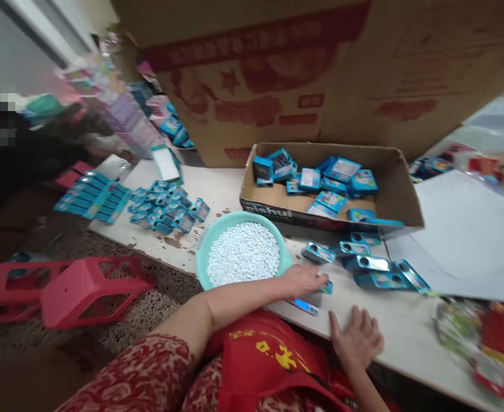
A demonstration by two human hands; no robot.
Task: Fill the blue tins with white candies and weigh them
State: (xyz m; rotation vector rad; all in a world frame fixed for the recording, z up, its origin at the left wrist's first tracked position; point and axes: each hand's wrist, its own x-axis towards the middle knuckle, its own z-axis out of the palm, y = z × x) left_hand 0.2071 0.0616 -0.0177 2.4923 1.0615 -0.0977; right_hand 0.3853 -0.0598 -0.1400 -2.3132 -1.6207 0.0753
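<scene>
My left hand reaches across, palm down, its fingers closed over a small blue box whose end shows past the fingertips. Just below it is a small scale with a lit blue display. At the table's front edge my right hand lies with spread fingers, holding nothing. Left of my left hand stands a mint-green basin full of small white pellets. Several blue boxes with a round hole lie beyond my hands, to the right.
An open carton holds several blue boxes, before a large cardboard box. More blue boxes are heaped at left, near stacked flat ones. White sheets and bright packets lie right. Pink stools stand left; a person sits beyond.
</scene>
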